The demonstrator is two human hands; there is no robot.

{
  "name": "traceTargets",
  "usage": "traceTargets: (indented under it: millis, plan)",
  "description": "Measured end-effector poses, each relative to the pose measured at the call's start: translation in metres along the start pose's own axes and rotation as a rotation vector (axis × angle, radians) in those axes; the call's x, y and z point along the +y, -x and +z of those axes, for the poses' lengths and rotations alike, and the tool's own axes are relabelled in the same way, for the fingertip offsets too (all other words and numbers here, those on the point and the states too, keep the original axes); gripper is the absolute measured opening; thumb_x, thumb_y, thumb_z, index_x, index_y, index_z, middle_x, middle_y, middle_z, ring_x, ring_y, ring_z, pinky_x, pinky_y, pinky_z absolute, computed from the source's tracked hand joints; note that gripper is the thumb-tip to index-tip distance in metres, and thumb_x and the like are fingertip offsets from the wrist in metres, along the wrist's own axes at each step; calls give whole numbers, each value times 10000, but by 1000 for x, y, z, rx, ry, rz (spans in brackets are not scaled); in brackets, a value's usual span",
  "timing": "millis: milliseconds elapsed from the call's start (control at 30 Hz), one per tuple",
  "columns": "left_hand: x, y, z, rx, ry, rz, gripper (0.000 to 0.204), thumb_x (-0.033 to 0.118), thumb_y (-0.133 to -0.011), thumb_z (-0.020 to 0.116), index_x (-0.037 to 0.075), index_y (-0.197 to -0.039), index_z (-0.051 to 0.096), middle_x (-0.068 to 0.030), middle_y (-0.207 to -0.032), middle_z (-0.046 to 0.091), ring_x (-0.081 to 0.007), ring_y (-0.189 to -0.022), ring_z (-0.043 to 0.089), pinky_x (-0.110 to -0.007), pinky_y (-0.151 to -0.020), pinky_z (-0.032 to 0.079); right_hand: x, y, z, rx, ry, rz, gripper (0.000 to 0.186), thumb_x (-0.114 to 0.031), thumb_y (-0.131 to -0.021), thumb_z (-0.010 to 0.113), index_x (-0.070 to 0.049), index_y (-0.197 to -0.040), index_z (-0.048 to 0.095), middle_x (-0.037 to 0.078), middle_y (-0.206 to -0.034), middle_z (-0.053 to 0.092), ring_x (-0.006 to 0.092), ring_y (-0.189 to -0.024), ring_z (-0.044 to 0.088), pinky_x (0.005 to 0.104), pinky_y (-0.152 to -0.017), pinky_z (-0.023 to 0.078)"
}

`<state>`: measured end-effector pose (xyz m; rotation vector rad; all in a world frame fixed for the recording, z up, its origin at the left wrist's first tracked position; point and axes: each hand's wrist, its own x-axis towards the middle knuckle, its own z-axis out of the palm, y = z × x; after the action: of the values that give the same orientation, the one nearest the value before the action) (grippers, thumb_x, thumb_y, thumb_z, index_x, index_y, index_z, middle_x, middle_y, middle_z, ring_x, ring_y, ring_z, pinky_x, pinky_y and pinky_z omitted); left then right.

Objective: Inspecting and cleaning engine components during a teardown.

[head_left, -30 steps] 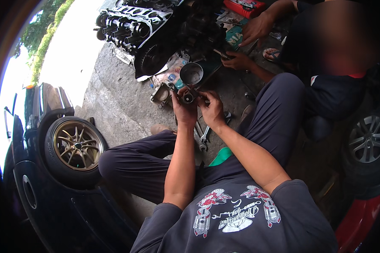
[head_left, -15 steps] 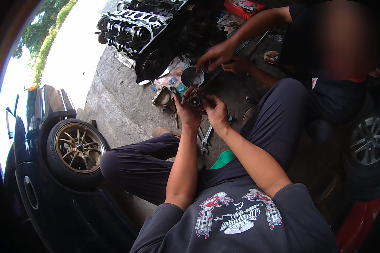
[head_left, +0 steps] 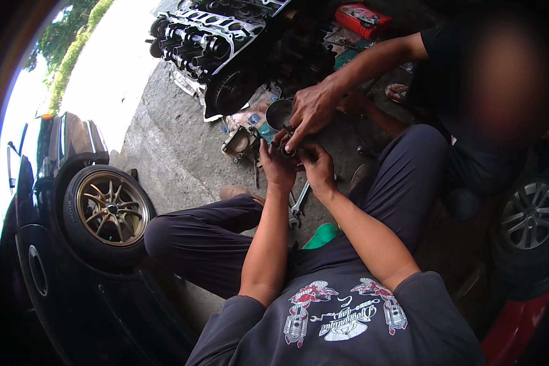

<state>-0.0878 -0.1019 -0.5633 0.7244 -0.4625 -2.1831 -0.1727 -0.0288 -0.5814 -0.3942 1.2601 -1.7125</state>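
Both my left hand [head_left: 277, 165] and my right hand [head_left: 316, 171] are closed around a small dark metal engine part [head_left: 287, 153] with a round end, partly hidden by fingers. A co-worker's hand [head_left: 311, 110] reaches over it from the upper right, index finger touching the part. Just beyond, a metal bowl [head_left: 276, 108] stands among small parts on a stained sheet [head_left: 253, 110]. A cast metal part [head_left: 238, 145] lies left of my hands. Open-ended wrenches [head_left: 299, 206] lie on the concrete below them, beside a green object [head_left: 320, 238] between my legs.
An engine cylinder head [head_left: 195, 46] with a dark block sits beyond the hands, near a red case [head_left: 363, 21]. A dark car with a bronze wheel [head_left: 110, 207] stands at left. A co-worker [head_left: 433, 73] crouches at right; silver wheel [head_left: 527, 216] and red panel [head_left: 518, 311] lie behind.
The co-worker's upper hand has come down and left, from above the bowl to the part in my hands. My hands have shifted slightly down and right, still holding it.
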Motion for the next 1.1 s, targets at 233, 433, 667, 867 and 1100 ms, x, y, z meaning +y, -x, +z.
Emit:
traceTargets:
  millis: [233,433,667,867,1100]
  plan:
    - [-4,-4,-1,122,-25,-9,587,621,-956,370,146,-1249,553,-27,-1040,650,-225,-801,657,-353,-568,525,7,-2,-4,-7,12,26,158,-105,-983,600,-43,-1128,612,29,-950,681,103,-787,661,268,-670,559]
    - [-9,-6,-8,101,-88,-22,550,583,-967,387,142,-1251,551,-39,-1057,657,-235,-909,665,-387,-645,549,9,-3,-5,1,40,12,201,-124,-978,615,-26,-1154,617,50,-977,680,107,-785,660,268,-671,563]
    - [-12,-8,-2,89,-59,18,536,512,-1021,375,53,-1241,541,-82,-1090,653,-209,-1003,640,-364,-869,520,30,-17,-16,13,192,-125,211,-138,-976,615,-12,-1146,617,12,-968,657,91,-794,643,254,-656,563]
    - [-11,-8,-2,72,-93,21,449,464,-1018,468,68,-1208,562,-56,-1017,660,-177,-939,639,-316,-836,516,49,-20,-23,-27,334,-325,439,-292,-925,575,-10,-1259,549,80,-913,650,133,-681,615,278,-597,537]
    - [-8,-4,-4,126,-173,-22,468,509,-1021,454,81,-1160,583,-37,-973,646,-160,-848,632,-300,-725,518,-75,-77,-51,-1494,1468,-1111,754,-497,-856,514,-11,-1429,450,188,-849,649,204,-531,588,322,-528,511]
